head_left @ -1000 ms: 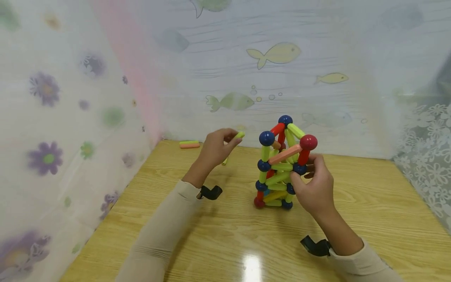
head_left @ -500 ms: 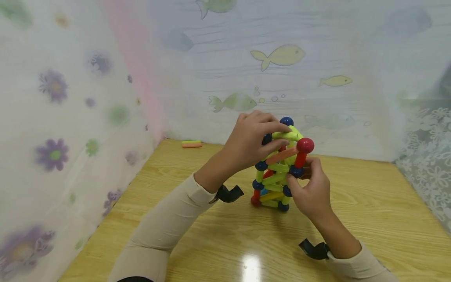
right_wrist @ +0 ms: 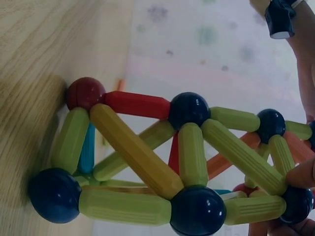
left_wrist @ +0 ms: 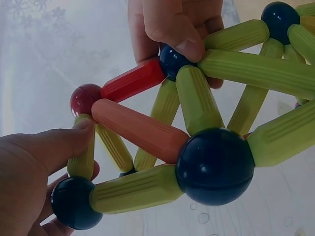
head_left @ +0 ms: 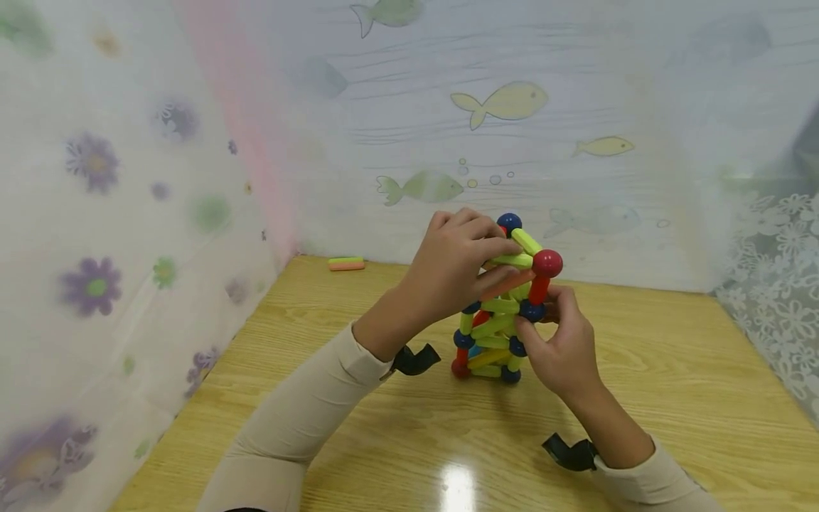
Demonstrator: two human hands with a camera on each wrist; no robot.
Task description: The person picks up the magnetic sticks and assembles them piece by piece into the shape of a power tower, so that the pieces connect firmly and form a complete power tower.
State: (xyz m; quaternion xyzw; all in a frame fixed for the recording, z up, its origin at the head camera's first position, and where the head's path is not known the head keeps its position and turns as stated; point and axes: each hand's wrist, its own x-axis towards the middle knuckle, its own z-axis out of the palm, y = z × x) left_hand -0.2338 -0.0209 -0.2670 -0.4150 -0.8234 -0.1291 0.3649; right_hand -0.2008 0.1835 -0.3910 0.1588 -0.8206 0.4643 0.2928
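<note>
A tall tower of magnetic rods and balls (head_left: 491, 327) stands on the table, right of the middle. At its top my left hand (head_left: 451, 270) pinches a yellow-green magnetic rod (head_left: 514, 261). In the left wrist view that rod (left_wrist: 81, 160) spans from a red ball (left_wrist: 85, 98) to a blue ball (left_wrist: 76, 202), thumb and fingertips around it. My right hand (head_left: 563, 348) grips a blue ball (head_left: 532, 311) on the tower's right side, one level below the red top ball. The left hand hides the tower's upper left corner in the head view.
Two loose rods (head_left: 346, 264), one yellow-green and one orange, lie side by side at the table's back left. Behind the wooden table (head_left: 672, 370) hangs a curtain (head_left: 409, 107) printed with fish. A flowered curtain (head_left: 128, 213) borders the left side.
My left hand has brought the yellow-green rod from left of the tower to its top, then slightly lower between the balls. The right hand keeps its hold; the tower has shifted slightly left.
</note>
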